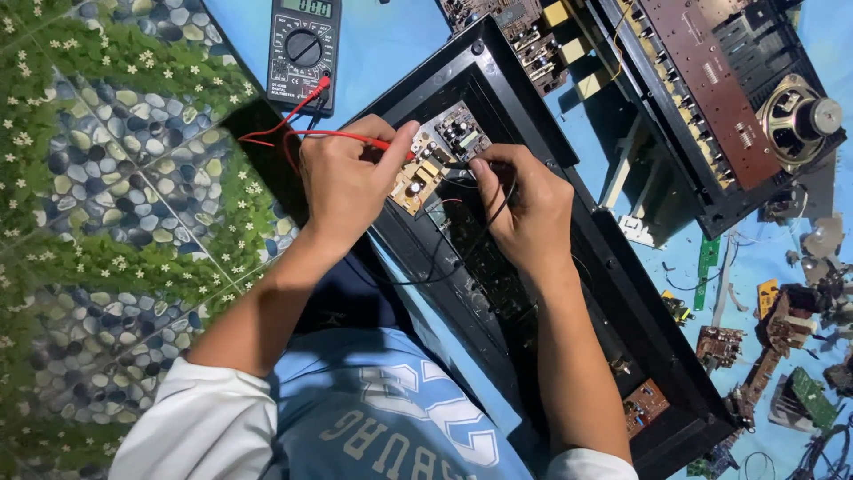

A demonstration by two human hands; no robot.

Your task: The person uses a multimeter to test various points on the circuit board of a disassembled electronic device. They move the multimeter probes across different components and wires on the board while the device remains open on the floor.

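Note:
My left hand (348, 175) holds a red test probe (360, 138), its tip down on a small tan circuit board (433, 164). My right hand (524, 200) pinches a black test probe (458, 165) against the same board. The board lies inside an open black flat casing (622, 293) that runs diagonally across my lap. Red and black leads run back to a dark grey multimeter (304, 49) lying at the top left.
A second opened chassis with a brown board (702, 80) and a round speaker (800, 120) lies top right on a blue sheet. Loose circuit boards and parts (782, 347) are scattered at the right. Patterned pebble-and-grass flooring (98, 204) lies left.

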